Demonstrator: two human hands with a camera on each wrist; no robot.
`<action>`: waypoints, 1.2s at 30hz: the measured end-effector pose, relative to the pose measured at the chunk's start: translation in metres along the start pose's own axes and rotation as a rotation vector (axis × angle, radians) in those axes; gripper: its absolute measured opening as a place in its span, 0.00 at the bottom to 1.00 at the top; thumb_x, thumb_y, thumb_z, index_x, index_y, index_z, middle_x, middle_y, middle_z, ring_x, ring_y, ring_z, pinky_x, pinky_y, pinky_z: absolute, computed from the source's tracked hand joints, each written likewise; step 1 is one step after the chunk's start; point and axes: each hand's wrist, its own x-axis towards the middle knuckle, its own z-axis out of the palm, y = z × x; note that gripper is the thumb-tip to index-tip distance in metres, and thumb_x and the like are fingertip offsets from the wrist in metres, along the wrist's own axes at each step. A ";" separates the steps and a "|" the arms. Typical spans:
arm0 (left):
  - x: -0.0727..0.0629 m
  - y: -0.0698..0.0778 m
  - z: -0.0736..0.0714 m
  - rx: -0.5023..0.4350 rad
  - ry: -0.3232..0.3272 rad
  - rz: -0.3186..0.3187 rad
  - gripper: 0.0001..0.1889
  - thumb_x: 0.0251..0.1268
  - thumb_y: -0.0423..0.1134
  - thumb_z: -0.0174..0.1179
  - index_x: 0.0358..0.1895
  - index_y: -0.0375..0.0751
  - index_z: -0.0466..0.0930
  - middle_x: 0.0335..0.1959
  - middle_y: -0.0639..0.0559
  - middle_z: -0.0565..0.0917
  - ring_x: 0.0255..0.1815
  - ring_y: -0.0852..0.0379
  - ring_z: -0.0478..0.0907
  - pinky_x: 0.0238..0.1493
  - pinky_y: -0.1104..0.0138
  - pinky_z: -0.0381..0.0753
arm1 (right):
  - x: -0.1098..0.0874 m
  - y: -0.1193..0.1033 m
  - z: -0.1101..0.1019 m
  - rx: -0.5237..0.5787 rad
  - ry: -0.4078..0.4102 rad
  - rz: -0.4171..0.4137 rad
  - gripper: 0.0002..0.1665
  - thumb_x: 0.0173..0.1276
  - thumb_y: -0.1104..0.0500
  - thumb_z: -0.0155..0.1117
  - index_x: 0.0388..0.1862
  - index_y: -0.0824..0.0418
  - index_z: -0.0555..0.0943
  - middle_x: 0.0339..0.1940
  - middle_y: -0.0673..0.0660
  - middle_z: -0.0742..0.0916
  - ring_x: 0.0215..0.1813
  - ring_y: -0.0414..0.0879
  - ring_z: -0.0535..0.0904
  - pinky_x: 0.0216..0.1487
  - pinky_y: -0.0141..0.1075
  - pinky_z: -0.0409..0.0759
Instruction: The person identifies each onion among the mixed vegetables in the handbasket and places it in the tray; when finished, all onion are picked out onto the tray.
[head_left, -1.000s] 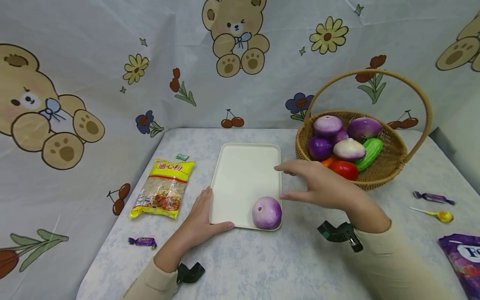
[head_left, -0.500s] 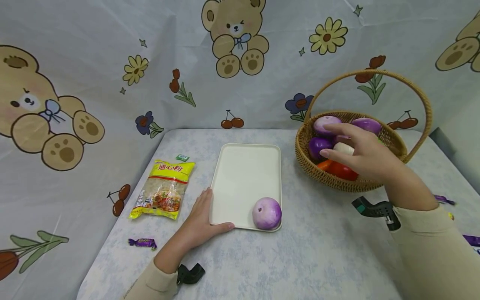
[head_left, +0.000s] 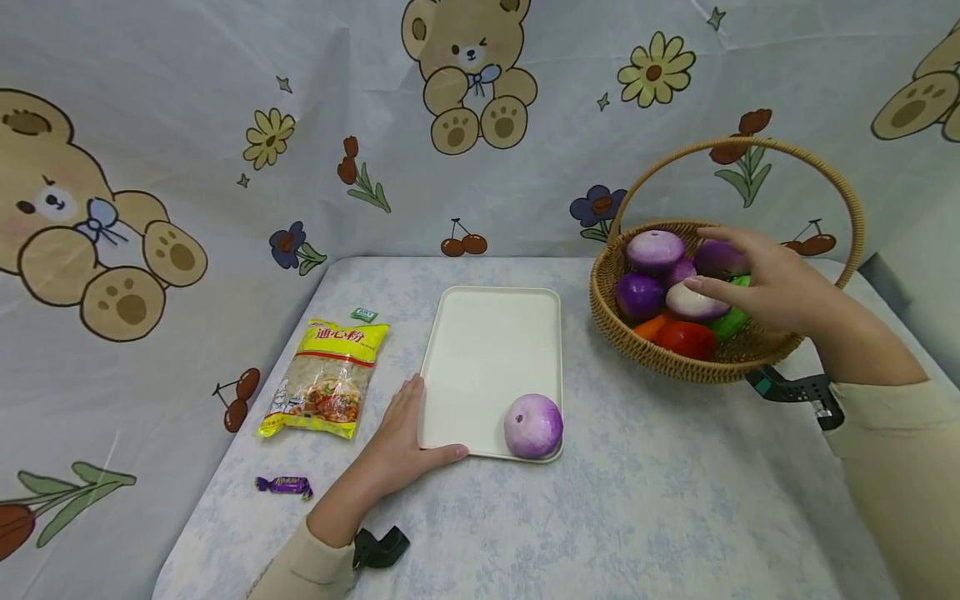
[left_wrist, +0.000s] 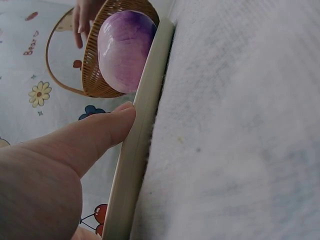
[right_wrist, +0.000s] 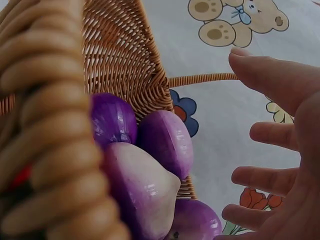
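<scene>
My left hand (head_left: pixel 401 446) rests against a cream rectangular tray (head_left: pixel 491 350), straight fingers along its left side and thumb at the near edge. In the left wrist view, the thumb (left_wrist: pixel 107 127) touches the tray's rim. On the tray's near right corner sits a round purple-and-white vegetable (head_left: pixel 533 426), like an onion or turnip. My right hand (head_left: pixel 783 287) is over a wicker basket (head_left: pixel 637 354), fingers spread and holding nothing. Nearest it are a white-and-purple onion-like vegetable (head_left: pixel 693 302), a purple one (head_left: pixel 718 257) and a green cucumber-like vegetable (head_left: pixel 738 304), partly hidden by the hand.
The basket's tall handle (head_left: pixel 780 148) arches over it. More purple vegetables (head_left: pixel 640 296) and a red tomato-like one (head_left: pixel 686 340) lie inside. Left of the tray are a yellow food bag (head_left: pixel 326 379), a purple-wrapped candy (head_left: pixel 284 486) and a small green packet (head_left: pixel 363 315).
My right hand has moved right and away from beside the tray to over the basket, then towards its right side. My left hand, the tray and its vegetable have stayed put.
</scene>
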 end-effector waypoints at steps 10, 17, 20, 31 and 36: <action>0.001 0.000 0.000 0.001 0.000 0.001 0.73 0.52 0.72 0.74 0.87 0.39 0.35 0.87 0.44 0.39 0.86 0.45 0.34 0.79 0.42 0.44 | 0.006 0.006 0.005 0.016 -0.019 -0.038 0.46 0.74 0.49 0.73 0.81 0.66 0.64 0.75 0.73 0.70 0.74 0.73 0.62 0.66 0.76 0.60; 0.001 0.001 -0.001 0.003 0.006 0.008 0.72 0.53 0.72 0.74 0.87 0.37 0.35 0.87 0.42 0.40 0.85 0.43 0.34 0.79 0.41 0.44 | 0.009 0.012 0.010 -0.023 -0.080 -0.013 0.49 0.73 0.45 0.73 0.81 0.69 0.64 0.76 0.73 0.68 0.75 0.73 0.59 0.68 0.75 0.60; 0.002 0.001 -0.001 0.005 0.007 0.009 0.72 0.53 0.72 0.74 0.87 0.37 0.36 0.87 0.42 0.40 0.85 0.43 0.34 0.79 0.41 0.44 | 0.010 0.015 0.014 -0.041 -0.119 0.034 0.53 0.73 0.40 0.71 0.83 0.67 0.62 0.77 0.74 0.67 0.76 0.74 0.58 0.67 0.76 0.59; 0.002 -0.001 -0.002 -0.001 -0.001 0.016 0.73 0.52 0.71 0.75 0.87 0.37 0.35 0.87 0.42 0.40 0.86 0.45 0.34 0.79 0.42 0.45 | 0.013 0.025 0.028 -0.134 -0.104 0.009 0.45 0.74 0.44 0.72 0.76 0.71 0.70 0.69 0.76 0.75 0.65 0.71 0.71 0.63 0.72 0.69; 0.000 -0.003 -0.001 -0.005 -0.004 0.027 0.73 0.53 0.72 0.74 0.86 0.37 0.35 0.87 0.42 0.39 0.85 0.46 0.34 0.80 0.44 0.44 | 0.012 0.027 0.036 -0.142 -0.079 -0.009 0.38 0.74 0.48 0.73 0.72 0.71 0.73 0.64 0.74 0.79 0.59 0.69 0.75 0.57 0.69 0.74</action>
